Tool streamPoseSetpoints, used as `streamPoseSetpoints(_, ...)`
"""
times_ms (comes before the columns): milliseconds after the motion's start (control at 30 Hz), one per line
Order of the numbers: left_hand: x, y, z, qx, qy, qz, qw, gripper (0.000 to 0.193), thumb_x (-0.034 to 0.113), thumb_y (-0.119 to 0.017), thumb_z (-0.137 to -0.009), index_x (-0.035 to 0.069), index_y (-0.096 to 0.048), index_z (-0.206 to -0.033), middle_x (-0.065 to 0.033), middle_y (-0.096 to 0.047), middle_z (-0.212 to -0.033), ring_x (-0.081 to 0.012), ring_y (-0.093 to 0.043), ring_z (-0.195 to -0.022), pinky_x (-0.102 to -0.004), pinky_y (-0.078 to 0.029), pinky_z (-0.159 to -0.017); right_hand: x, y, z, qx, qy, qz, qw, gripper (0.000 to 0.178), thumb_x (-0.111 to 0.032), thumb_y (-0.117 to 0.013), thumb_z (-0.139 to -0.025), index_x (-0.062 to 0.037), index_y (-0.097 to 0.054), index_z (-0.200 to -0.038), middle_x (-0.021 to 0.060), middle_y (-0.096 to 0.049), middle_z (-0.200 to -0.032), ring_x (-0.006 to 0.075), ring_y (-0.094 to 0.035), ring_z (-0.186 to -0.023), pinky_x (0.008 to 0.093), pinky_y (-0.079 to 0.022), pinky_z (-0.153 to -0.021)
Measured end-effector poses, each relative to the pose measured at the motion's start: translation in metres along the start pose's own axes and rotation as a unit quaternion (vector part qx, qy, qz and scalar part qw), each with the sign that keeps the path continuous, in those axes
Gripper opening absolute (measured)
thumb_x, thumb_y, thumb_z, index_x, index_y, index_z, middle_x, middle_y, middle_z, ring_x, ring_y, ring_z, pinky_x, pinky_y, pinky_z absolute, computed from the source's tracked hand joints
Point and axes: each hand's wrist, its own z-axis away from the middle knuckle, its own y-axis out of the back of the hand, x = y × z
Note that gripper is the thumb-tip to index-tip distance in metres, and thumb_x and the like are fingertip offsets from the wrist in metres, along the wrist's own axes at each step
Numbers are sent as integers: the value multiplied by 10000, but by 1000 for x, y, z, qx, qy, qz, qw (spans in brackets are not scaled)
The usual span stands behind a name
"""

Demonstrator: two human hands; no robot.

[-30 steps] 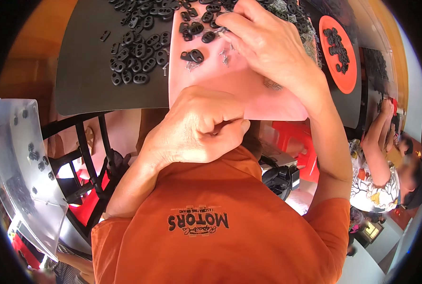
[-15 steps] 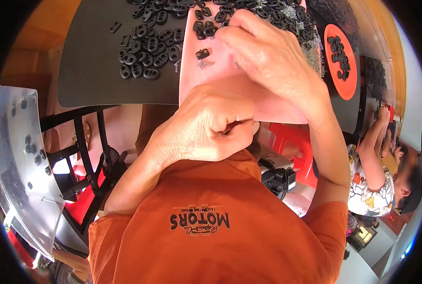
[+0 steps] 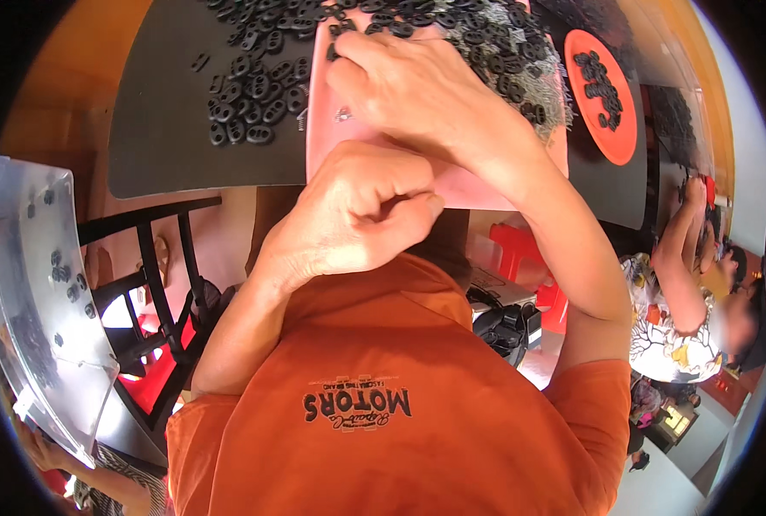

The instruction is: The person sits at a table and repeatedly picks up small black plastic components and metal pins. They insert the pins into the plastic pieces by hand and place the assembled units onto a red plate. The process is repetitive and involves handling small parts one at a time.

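Observation:
My left hand (image 3: 357, 211) is closed in a fist at the near edge of the pink tray (image 3: 477, 193); whatever its fingers hold is hidden. My right hand (image 3: 409, 86) reaches across the tray, its fingers curled down among small black pieces. A black piece (image 3: 331, 52) shows beside its fingertips, but the grip itself is covered. Left of the tray lies a pile of black two-hole cord locks (image 3: 258, 95). Small metal springs (image 3: 548, 73) are heaped with more black pieces on the tray's right side. A few loose springs (image 3: 342, 113) lie under my right hand.
The dark tabletop (image 3: 168, 129) carries the tray and an orange-red oval plate (image 3: 617, 144) of black pieces. At left are a clear plastic sheet or bin (image 3: 21, 284) and a black metal frame (image 3: 146, 258). A red stool (image 3: 516, 249) stands below the table. Another person (image 3: 671, 327) works at right.
My right hand has moved left and slightly away from me, over the black piece seen by the springs before. My left hand stays closed near the tray edge. The whole view has shifted slightly.

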Motion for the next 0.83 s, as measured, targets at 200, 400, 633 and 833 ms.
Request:
streamPoseSetpoints(200, 13, 1, -1, 55, 103, 114, 987, 223, 114, -536, -928, 3, -539, -734, 23, -470, -624, -46, -402, -567, -229, -329, -491, 9, 27, 25, 36, -93, -84, 991, 127, -83, -649, -753, -30, -578, -843, 92, -572, -870, 274, -618, -664, 385, -485, -532)
streamPoseSetpoints(400, 16, -9, -9, 155, 138, 78, 975, 249, 195, -543, -971, -16, -614, -860, 16, -535, -683, -43, -432, -589, -207, -369, -526, -19, 59, 56, 67, -150, -120, 979, 123, -86, -614, -747, -34, -527, -816, 69, -524, -790, 238, -603, -638, 346, -488, -477)
streamPoseSetpoints(633, 23, -15, -12, 194, 146, 149, 959, 264, 225, -537, -976, -5, -626, -882, 2, -563, -683, -26, -450, -545, -180, -365, -471, -32, 53, 65, 130, -115, -79, 982, 251, 24, -674, -670, 19, -630, -917, 88, -550, -815, 203, -583, -608, 308, -449, -471)
streamPoseSetpoints(833, 20, -5, -12, 153, 209, 327, 909, 283, 277, -573, -941, 4, -611, -879, -43, -591, -664, -69, -473, -486, -192, -365, -431, -31, 49, 71, 148, -122, -187, 964, 271, -105, -675, -733, -34, -608, -986, 62, -555, -873, 234, -609, -685, 294, -507, -540)
